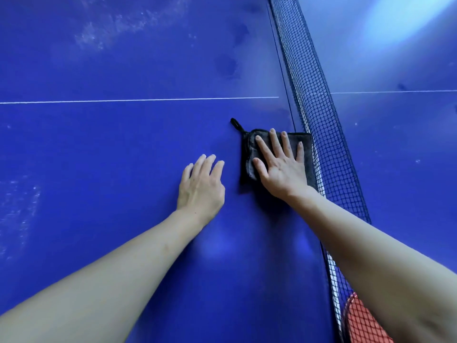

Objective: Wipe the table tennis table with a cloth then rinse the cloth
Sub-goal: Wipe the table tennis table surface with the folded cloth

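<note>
From the head camera, looking down over both bare forearms, the dark grey cloth (249, 159) lies folded into a small pad on the blue table tennis table (111, 149), its right edge just beside the net (321, 134). The right hand (282, 169) lies flat on top of it, fingers straight and spread apart, palm pressing it down. The left hand (201, 186) rests on the bare surface just beside the cloth, fingers straight and close together, holding nothing.

The cloth looks soft and light, a limp towelling that would bunch up if pushed from one edge, so a flat palm over the middle seems the sound way to drive it. A small hanging loop (235, 123) sticks out at its far left corner, a handy place to pinch for lifting it off to rinse. Pale dusty smears (118, 23) show on the far part of the table, so I judge wiping is not finished. Something red (363, 320) shows through the net at the near right.
</note>
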Demonstrator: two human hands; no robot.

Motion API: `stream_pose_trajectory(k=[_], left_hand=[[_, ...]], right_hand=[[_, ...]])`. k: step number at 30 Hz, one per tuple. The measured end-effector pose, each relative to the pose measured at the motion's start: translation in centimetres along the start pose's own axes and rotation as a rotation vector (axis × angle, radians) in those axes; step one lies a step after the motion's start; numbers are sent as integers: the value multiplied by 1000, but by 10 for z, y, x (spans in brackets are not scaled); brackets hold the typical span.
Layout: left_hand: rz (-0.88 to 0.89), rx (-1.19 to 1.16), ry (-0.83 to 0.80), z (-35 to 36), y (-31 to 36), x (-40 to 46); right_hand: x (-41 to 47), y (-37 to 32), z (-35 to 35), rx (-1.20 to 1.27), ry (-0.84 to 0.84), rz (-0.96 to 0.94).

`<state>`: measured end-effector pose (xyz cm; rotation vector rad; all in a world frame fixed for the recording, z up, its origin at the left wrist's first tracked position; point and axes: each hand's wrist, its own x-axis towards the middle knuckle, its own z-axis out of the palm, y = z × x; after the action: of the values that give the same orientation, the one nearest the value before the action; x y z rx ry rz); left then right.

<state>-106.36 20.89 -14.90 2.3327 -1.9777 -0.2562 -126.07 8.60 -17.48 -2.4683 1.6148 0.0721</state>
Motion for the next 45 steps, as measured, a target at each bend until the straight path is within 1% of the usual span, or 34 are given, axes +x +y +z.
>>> stream_pose_trajectory(k=[4,7,12,17,20,22,24,28,32,37,42,45], left_hand=[[-1,15,3,-4,-37,-17],[-40,33,1,-8,-82,-36],[-141,37,11,-22,-174,-75],[-220,18,51,-44,-267,-116],[-269,38,31,-52,-321,-148],[-310,42,8,-53,-351,-166],[-337,51,-3,-54,-373,-180],[-339,69,-16,-55,-391,-192],[-319,71,-11,-56,-373,-188],[-290,73,-5,-57,-326,-172],[-314,87,-37,-54,-265,-147],[-330,98,-44,-49,-228,-133]], right_hand=[[-8,-24,3,7,-21,21],[-14,-66,10,-9,-16,11],[-17,-181,23,-18,-26,-79],[-7,-318,39,-16,-49,-177],[-2,-398,50,-5,-46,-260],[-1,-436,56,-9,-52,-298],[-1,-455,59,-32,-61,-323],[-2,-453,58,-70,-74,-355],[-5,-440,57,-61,-65,-400],[-15,-392,54,-77,-16,-486],[-22,-346,48,-27,-27,-430],[-32,-296,42,-28,-11,-397]])
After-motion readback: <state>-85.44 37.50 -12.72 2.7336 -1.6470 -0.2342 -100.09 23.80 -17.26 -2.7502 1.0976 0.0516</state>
